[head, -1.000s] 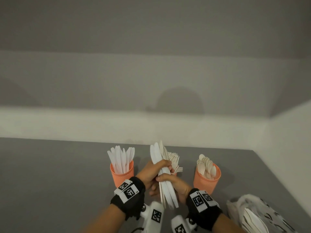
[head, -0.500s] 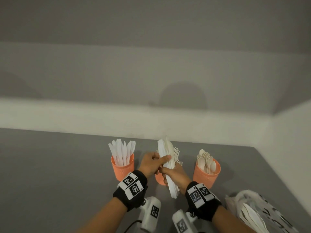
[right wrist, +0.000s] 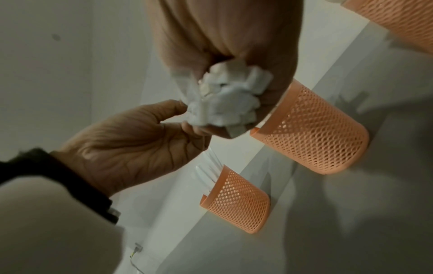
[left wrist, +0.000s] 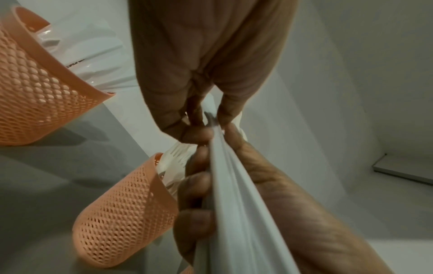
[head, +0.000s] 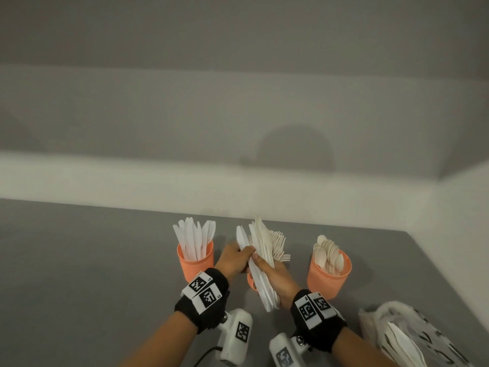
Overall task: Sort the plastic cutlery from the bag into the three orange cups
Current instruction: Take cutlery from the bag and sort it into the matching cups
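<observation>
Three orange mesh cups stand in a row on the grey table [head: 79, 274]: the left cup [head: 195, 263] holds white knives, the middle cup [head: 251, 283] holds forks and is mostly hidden behind my hands, and the right cup [head: 329, 278] holds spoons. My right hand [head: 266, 264] grips a bundle of white cutlery [head: 264, 287] above the middle cup; the handle ends [right wrist: 227, 100] show in the right wrist view. My left hand [head: 246, 251] pinches one white knife [head: 240, 238] splayed off the bundle's left side. Its fingertips [left wrist: 225, 115] pinch the knife's edge.
The white printed bag [head: 423, 337] with more cutlery inside lies at the lower right, near the table's right edge. A pale wall ledge [head: 132, 181] runs behind the cups. Bare grey tabletop extends to the left of the cups.
Both hands have kept the bundle over the middle cup. My left hand has drawn one knife leftwards, fanned out from the rest of the bundle.
</observation>
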The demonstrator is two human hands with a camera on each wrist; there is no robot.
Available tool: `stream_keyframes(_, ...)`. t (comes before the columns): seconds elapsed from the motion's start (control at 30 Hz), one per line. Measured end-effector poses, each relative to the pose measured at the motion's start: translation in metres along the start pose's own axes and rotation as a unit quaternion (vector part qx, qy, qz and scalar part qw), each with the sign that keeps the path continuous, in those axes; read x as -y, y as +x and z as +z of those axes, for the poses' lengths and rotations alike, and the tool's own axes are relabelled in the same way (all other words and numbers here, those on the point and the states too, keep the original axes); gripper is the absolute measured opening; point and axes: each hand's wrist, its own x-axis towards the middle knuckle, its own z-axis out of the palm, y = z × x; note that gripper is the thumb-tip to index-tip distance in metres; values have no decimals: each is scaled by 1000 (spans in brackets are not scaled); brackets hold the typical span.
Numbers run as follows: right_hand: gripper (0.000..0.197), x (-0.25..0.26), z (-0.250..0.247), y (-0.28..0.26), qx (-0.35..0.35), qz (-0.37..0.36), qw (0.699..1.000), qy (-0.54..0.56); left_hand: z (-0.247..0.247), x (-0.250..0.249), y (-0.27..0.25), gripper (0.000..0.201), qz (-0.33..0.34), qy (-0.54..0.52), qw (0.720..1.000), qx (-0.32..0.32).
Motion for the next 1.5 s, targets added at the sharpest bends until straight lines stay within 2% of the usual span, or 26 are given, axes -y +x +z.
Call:
stream_keyframes(0.13,27,0,2,2,-4,-10,1000,-24,2,1,1,24,14,12,999,-44)
stream_keyframes(0.23,32,-1,5,6,-2,-13,999,-42,-4,4,2,25,14,-16,998,-64)
stream_keyframes(0.33,24,-3,5,12,-9,-5,999,-35,-14,4,2,24,-14,-87,993,-82)
stream_keyframes(0.4,15,-5,4,15,-23,20,999,-32,-25,2,2,19,-21,-178,977,-117)
stream_keyframes(0.5,18,-8,2,24,-19,50,999,4,-50,-10,6,21,33,-182,960,-211)
stream_keyframes(0.57,20,-5,1,28,3,56,998,18,-69,-22,13,33,77,-161,946,-269)
stream_keyframes(0.63,20,0,2,27,23,70,997,19,-85,-33,23,41,123,-145,933,-307)
stream_keyframes(0.7,28,2,3,27,40,78,996,23,-95,-41,33,44,162,-131,921,-328)
stream_keyframes(0.8,36,3,4,29,57,84,995,23,-102,-35,47,40,204,-83,917,-332)
stream_keyframes(0.97,32,7,7,29,62,101,993,19,-100,4,60,40,171,-15,938,-302)
stream_keyframes(1.07,31,9,9,29,59,107,993,2,-100,25,66,13,178,21,941,-287)
stream_keyframes(1.23,38,12,14,28,58,112,992,12,-102,38,71,9,225,188,918,-266)
stream_keyframes(1.33,38,12,14,26,66,102,992,27,-100,38,69,28,225,324,886,-244)
stream_keyframes(1.4,35,12,13,25,67,90,993,23,-96,30,62,47,239,379,854,-266)
stream_keyframes(1.43,32,13,13,24,65,82,994,23,-91,23,56,53,270,370,842,-284)
stream_keyframes(1.47,29,13,13,24,61,73,995,26,-85,13,49,54,297,337,843,-296)
stream_keyframes(1.5,26,14,13,24,55,64,996,30,-78,2,41,50,308,279,862,-288)
